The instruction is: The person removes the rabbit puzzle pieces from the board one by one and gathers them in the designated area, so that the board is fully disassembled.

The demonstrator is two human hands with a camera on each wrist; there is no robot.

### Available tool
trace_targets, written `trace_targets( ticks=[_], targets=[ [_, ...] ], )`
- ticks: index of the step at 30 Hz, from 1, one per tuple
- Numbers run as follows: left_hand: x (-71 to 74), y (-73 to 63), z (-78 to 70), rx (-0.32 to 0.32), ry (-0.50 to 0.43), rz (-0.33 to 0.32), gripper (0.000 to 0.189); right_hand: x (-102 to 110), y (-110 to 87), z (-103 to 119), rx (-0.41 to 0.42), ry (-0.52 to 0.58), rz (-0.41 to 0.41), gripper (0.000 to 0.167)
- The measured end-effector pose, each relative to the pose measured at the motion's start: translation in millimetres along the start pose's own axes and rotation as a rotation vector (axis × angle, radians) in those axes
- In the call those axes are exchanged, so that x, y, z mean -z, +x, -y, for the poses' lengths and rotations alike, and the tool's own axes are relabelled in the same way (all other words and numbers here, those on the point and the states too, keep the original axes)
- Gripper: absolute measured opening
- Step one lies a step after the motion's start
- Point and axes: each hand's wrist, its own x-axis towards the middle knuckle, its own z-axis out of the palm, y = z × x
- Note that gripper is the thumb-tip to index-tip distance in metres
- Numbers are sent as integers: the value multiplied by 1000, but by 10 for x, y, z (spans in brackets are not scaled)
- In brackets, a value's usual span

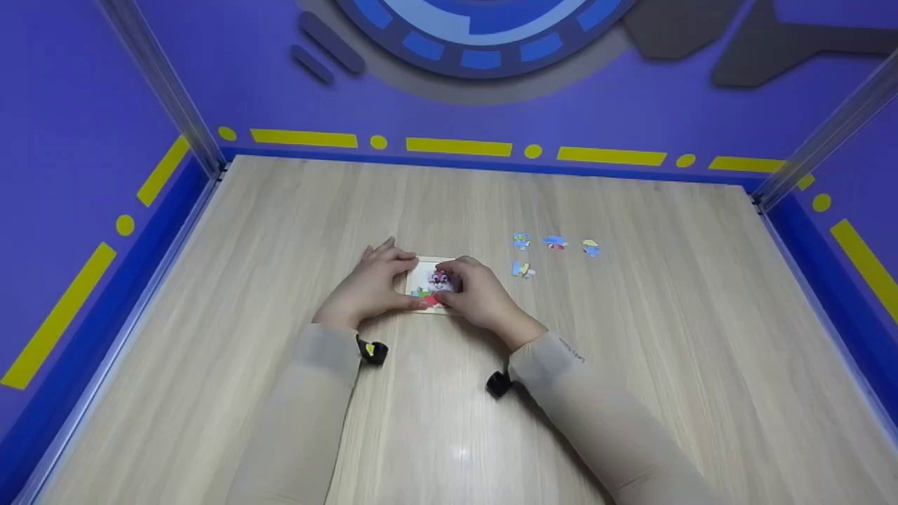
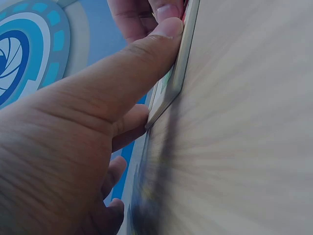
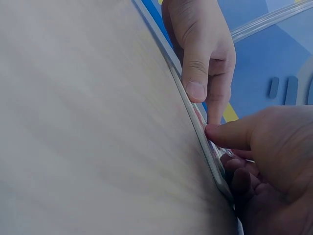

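Head view shows 1 puzzle board [image 1: 431,259] with a pale rim, lying flat on the wood-grain counter [image 1: 428,421], between a person's 2 hands. Left hand [image 1: 368,284] holds the board at its left end: thumb on the near edge, forefinger at the far left corner, the other fingers spread beyond it. Right hand [image 1: 483,291] reaches over the right part of the board, thumb and forefinger curved and set apart, tips on the picture; whether they pinch a piece cannot be told. Between the hands, a cartoon face [image 1: 440,279] and a red area [image 1: 430,301] are visible; the rest of the picture is covered.

Left wrist view confirms the left thumb on the board's edge. Right wrist view places the 2 thumbs near each other along that edge.

4 loose puzzle pieces [image 1: 555,243] lie on the counter, apart from the board, beyond the right hand and to its right: 3 in a row, 1 nearer the person. Beige sleeves [image 1: 295,407] cover both forearms. Blue panels [image 1: 449,105] with yellow marks stand behind the counter.
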Motion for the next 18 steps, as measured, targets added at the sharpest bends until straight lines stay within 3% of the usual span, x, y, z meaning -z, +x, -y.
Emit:
trace_targets(
  ticks=[18],
  targets=[
    [-5,11,7,5,-3,3,93,22,6,17,-26,-11,18,52]
  ],
)
